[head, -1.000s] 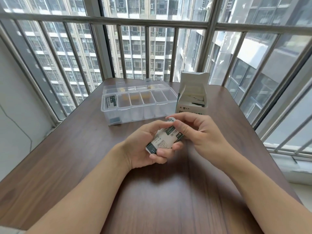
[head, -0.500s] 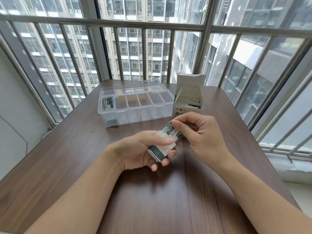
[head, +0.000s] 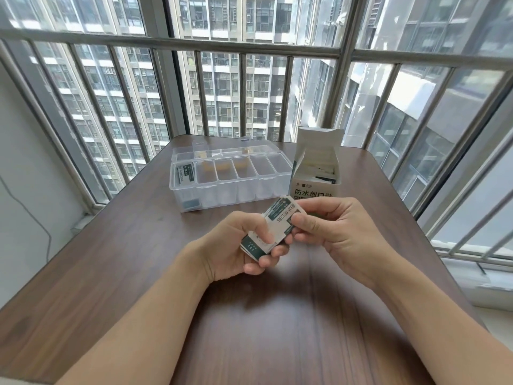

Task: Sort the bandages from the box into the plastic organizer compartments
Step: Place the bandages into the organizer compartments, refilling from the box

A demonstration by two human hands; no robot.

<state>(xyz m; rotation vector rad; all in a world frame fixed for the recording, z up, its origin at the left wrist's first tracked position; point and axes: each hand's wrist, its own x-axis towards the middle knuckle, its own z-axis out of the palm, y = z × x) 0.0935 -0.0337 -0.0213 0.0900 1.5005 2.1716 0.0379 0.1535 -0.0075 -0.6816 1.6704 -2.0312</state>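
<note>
Tall apartment blocks fill the barred windows [head: 222, 87] behind a dark wooden tabletop [head: 277, 315] that juts into the glazed corner. Toward its far edge sits a clear plastic organizer [head: 230, 182] with its lid folded back, a row of compartments side by side; the leftmost compartment holds wrapped bandages [head: 185, 173], and the others look see-through, with something yellowish showing through a few of the middle ones, though I cannot tell whether that lies inside them or behind. Just beside the organizer's right end stands a white bandage box [head: 316, 173], upright, its top flap raised and a few wrappers showing inside. Nearer the person, both hands meet above the middle of the tabletop. The left hand [head: 236, 245] cups a small stack of green-and-white bandage packets [head: 273, 226] from below, fingers curled under and the thumb pressing on top of the stack's lower end. The right hand [head: 333, 232] pinches the upper end of the top packet between thumb and forefinger, its other fingers curled behind it. Both forearms are bare and reach in from the near edge.
</note>
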